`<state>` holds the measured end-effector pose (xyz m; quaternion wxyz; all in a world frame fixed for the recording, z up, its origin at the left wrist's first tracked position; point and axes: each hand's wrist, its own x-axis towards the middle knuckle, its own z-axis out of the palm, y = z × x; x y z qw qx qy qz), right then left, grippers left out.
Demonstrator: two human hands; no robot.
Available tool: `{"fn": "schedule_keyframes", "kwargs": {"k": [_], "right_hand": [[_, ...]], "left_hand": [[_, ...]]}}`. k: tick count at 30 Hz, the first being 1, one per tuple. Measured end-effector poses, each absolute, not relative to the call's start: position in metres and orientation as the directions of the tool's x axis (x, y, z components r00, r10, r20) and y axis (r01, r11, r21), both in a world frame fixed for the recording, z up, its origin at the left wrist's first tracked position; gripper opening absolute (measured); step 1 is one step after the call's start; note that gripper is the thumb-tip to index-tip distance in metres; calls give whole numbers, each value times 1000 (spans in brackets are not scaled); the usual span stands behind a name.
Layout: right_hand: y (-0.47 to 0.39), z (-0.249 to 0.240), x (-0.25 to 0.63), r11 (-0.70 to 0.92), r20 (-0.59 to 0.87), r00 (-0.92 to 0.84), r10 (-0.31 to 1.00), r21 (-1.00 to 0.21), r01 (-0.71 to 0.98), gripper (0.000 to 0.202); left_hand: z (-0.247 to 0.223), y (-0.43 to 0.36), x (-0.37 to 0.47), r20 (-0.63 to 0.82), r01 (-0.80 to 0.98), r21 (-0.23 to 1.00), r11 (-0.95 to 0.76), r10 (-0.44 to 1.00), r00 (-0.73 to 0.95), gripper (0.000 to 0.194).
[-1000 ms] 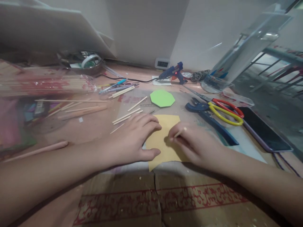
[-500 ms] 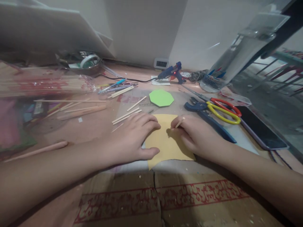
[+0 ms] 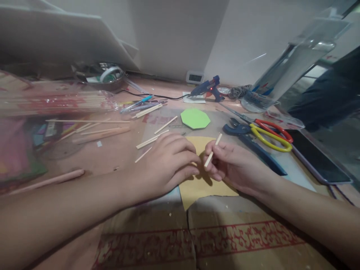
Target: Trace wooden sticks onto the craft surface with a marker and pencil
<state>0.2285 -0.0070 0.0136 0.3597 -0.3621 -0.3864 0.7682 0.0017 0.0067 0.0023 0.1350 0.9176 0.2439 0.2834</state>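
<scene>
Between the thumb and fingers of my right hand (image 3: 233,161) is a short wooden stick (image 3: 213,150), tilted above the sheet. My left hand (image 3: 174,159) is at the left side of the yellow sandpaper-like sheet (image 3: 208,189), its fingers curved and apart, with no object visible in them. The sheet lies flat with a ragged lower edge. A light green octagon (image 3: 195,118) lies just beyond it. Several short sticks (image 3: 165,125) lie to the left of the octagon and beside my left hand.
Pliers (image 3: 255,153), red-and-yellow scissors (image 3: 271,138) and a phone (image 3: 320,157) lie at the right. A blue glue gun (image 3: 206,88) and a clear bottle (image 3: 287,71) are behind. Bagged sticks (image 3: 62,103) and a metal bowl (image 3: 98,78) are at the left. A dark-clothed person (image 3: 334,90) appears far right.
My right hand has turned and raised the stick, showing more of it. My left hand's fingers have moved towards the right hand. A dark-clothed person has come into view at the right.
</scene>
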Motion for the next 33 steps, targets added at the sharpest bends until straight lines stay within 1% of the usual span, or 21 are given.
{"fn": "schedule_keyframes", "kwargs": {"k": [3,9,12,14,16,20,22,24,26,27,28,30,33], "right_hand": [[-7,13,227,-428,-257,-495,830,-863,-269,24],[-7,10,225,-421,-242,-505,828,-864,-277,25],[-12,10,223,-364,-204,-482,852,-893,-264,25],[-16,12,223,-290,-171,-453,875,-934,-209,25],[-21,16,222,-218,-152,-419,895,-969,-114,25],[-27,22,222,-88,-116,-389,914,-992,88,31],[-27,23,224,-27,-74,-343,937,-990,142,32],[-24,23,227,47,7,-244,970,-986,160,32],[-20,21,231,133,107,-157,982,-978,164,30],[-18,21,233,163,141,-139,980,-972,167,28],[-16,20,234,180,157,-140,978,-969,167,28],[-13,19,234,171,140,-187,972,-972,158,29],[-12,17,233,126,83,-252,964,-979,159,30]], "left_hand": [[5,7,3,499,331,410,-850,512,699,16],[7,6,1,517,304,458,-835,529,673,14],[9,5,1,507,295,469,-832,527,682,17],[10,4,2,512,295,461,-837,522,682,20],[10,1,4,514,302,444,-844,516,685,22],[12,-4,6,509,313,407,-858,497,703,25],[19,-1,3,493,362,356,-862,502,711,28],[30,8,-5,442,482,236,-844,535,720,30],[41,23,-18,385,648,31,-761,608,695,33],[45,33,-26,378,726,-73,-684,655,655,34],[47,42,-35,378,802,-146,-579,717,586,34],[47,59,-52,382,841,-176,-512,752,538,32],[41,73,-67,338,842,-206,-499,771,539,30]]}}
